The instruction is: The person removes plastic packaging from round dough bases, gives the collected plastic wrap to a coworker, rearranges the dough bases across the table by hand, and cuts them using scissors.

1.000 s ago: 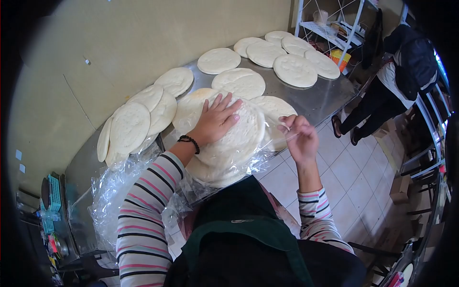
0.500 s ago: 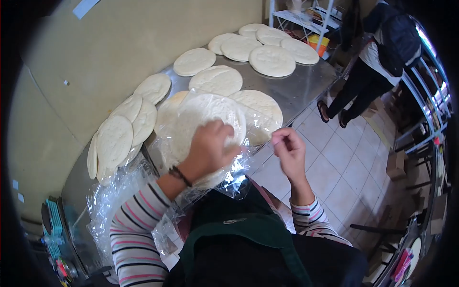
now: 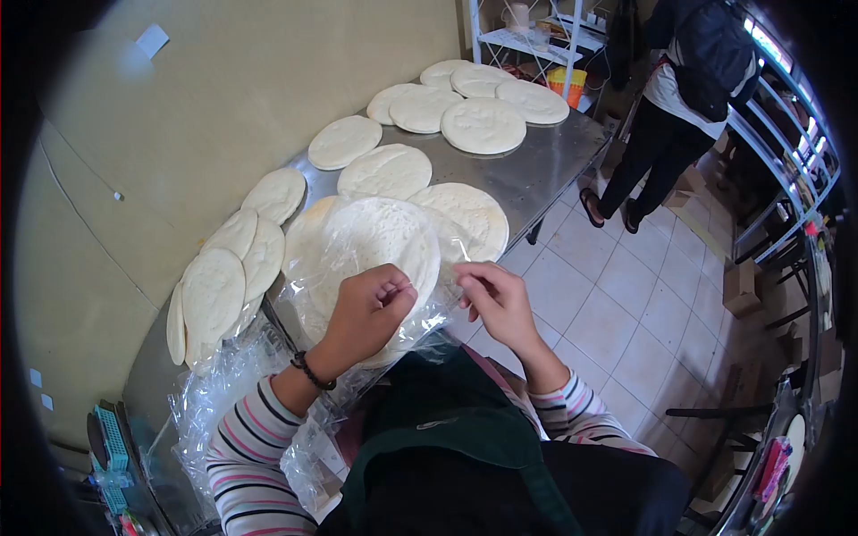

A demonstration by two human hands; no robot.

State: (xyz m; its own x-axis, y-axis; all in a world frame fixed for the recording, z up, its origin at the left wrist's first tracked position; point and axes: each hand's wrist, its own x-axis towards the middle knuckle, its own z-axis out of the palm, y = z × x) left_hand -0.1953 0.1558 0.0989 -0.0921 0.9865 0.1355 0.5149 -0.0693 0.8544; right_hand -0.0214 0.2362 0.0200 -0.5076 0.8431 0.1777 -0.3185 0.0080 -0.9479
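Note:
A round flatbread [image 3: 380, 237] lies inside a clear plastic bag [image 3: 299, 290] at the near end of the metal table, on top of other flatbreads. My left hand [image 3: 371, 313] is over the near part of the bag, its fingers curled and thumb pressed to them. Facing it at the bag's right edge is my right hand [image 3: 494, 302], thumb and forefinger pinched together. What either set of fingertips holds is too small to make out. Crinkled, shiny plastic shows between and below the hands.
More flatbreads [image 3: 483, 126] are spread over the metal table [image 3: 545, 165] and along the wall. Loose clear plastic bags [image 3: 223, 384] are piled at the left. A white shelf [image 3: 527, 43] stands beyond the table. A person [image 3: 679, 116] with a backpack stands on the tiled floor.
My right hand has moved left toward the bag. My left hand has come down slightly and its fingers have curled closed. The view has shifted a little.

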